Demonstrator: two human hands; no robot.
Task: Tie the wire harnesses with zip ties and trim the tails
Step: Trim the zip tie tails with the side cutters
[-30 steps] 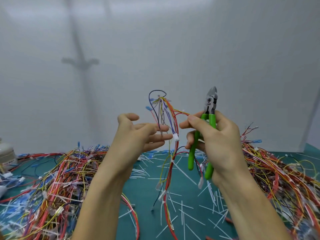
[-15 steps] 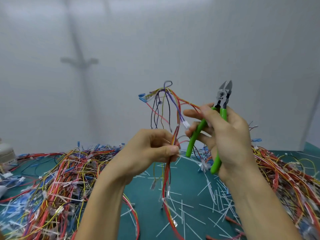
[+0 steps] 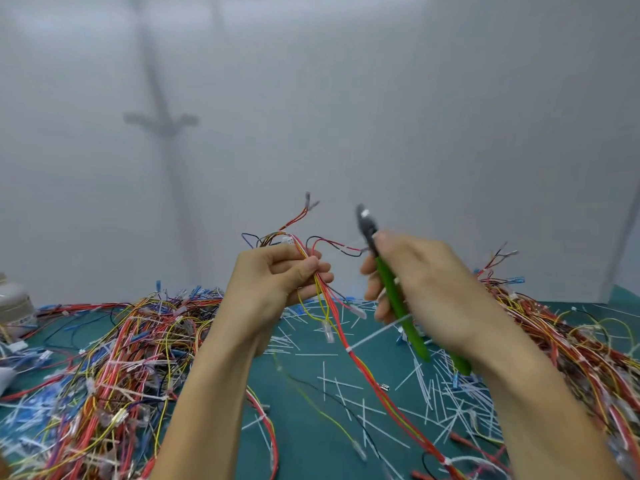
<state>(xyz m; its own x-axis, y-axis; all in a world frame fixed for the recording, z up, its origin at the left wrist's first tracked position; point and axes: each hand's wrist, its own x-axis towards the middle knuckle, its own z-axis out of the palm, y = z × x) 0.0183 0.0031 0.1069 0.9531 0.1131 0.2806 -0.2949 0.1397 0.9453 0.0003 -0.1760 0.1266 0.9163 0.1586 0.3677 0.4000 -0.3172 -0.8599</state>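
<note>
My left hand (image 3: pixel 277 282) grips a wire harness (image 3: pixel 367 375) of red, yellow and black wires near its upper end, lifted above the green mat. The harness trails down to the right across the mat. A white zip tie (image 3: pixel 372 337) is fastened around it below my hand, its long tail sticking out to the right. My right hand (image 3: pixel 426 289) holds green-handled cutters (image 3: pixel 398 303), blurred by motion, their grey jaws pointing up and left. The jaws are apart from the zip tie.
A big heap of loose wire harnesses (image 3: pixel 114 368) covers the mat at the left. Another heap (image 3: pixel 561 348) lies at the right. Several cut white zip tie tails (image 3: pixel 426 386) are scattered over the green mat (image 3: pixel 311 445). A white container (image 3: pixel 14 306) stands at far left.
My left hand has risen and closed higher on the harness, whose top wires have bent over. My right hand has swung the cutters left and down, tilting the jaws to the left.
</note>
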